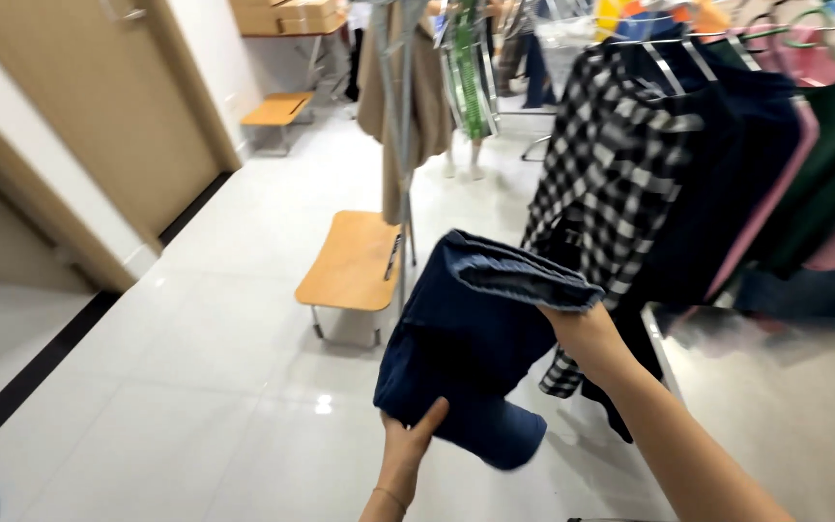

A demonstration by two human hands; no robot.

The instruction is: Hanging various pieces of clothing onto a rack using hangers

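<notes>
The right hand's [582,324] fingers are hidden inside the jeans' [471,353] waistband, and the left hand's [408,440] fingers vanish behind the lower fold. The rack's [727,34] far garments blur and run off the right edge. The boxes [287,14] at top are cut off.

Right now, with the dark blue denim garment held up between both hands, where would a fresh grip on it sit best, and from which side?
Probably the dark blue denim garment is best taken at its upper folded edge, coming from the right, where the right hand already pinches it. That edge is thick and stands clear, while the lower end hangs loose over the left hand.
</notes>
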